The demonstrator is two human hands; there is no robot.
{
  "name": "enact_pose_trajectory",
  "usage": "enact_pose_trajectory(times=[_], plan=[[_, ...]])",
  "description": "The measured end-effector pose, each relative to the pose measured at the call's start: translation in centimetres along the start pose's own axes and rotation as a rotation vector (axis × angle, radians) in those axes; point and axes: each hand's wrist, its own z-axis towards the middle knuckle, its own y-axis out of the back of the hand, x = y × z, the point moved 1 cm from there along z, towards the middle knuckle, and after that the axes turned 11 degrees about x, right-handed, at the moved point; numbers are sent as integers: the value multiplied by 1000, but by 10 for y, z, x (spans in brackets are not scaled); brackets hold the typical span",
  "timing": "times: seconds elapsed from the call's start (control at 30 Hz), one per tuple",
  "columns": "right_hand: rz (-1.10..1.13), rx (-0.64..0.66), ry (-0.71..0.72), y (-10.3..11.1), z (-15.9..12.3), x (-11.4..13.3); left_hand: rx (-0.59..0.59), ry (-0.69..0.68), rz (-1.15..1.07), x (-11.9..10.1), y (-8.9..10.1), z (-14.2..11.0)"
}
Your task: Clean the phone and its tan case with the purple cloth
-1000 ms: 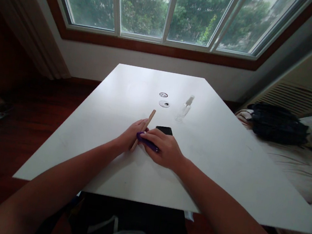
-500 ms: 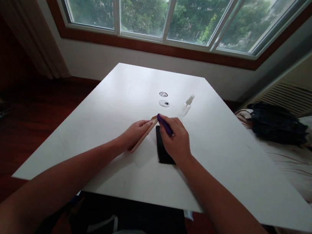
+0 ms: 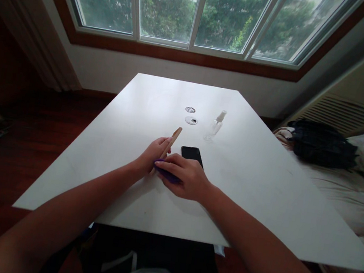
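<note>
My left hand is closed around a thin tan phone case, holding it on edge and tilted above the table. My right hand grips a flat purple pad, whose exact kind I cannot make out. The pad's tip presses at the near end of the case, close to my left palm. Just beyond my right hand, a black smartphone lies on the table, its near part hidden by that hand.
On the white table, a clear spray bottle stands at the back right. Two small round discs, one silvery and one pale with a dark spot, lie left of it. A dark bag rests on the bed at right.
My right hand has slid the purple pad from the far end of the case down to its near end, uncovering the phone's far part. My left hand has tilted the case more upright.
</note>
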Motion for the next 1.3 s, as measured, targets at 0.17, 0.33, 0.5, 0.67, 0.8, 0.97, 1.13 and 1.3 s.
enact_pose_trajectory(times=[0.17, 0.33, 0.5, 0.67, 0.8, 0.97, 1.13, 1.3], plan=[[-64, -41, -89, 5, 0, -5, 36, -55, 6, -7, -5, -6], [-67, -277, -315, 15, 0, -15, 15, -49, 39, -18, -12, -16], [-21, -432, -437, 22, -1, -26, -4, -52, 62, -15, -13, -16], [30, -394, -412, 18, 0, -27, -68, -137, 150, -13, -10, -15], [69, -302, -370, 13, 1, -24, -118, -138, 92, -14, -7, -14], [40, -236, -439, 10, -1, -28, -230, -108, 66, -12, -1, -12], [-7, -197, -549, 7, -5, -38, -186, -123, 35, -11, -2, -12], [-21, -184, -584, 5, -6, -41, -130, -183, -48, -15, -8, -15]])
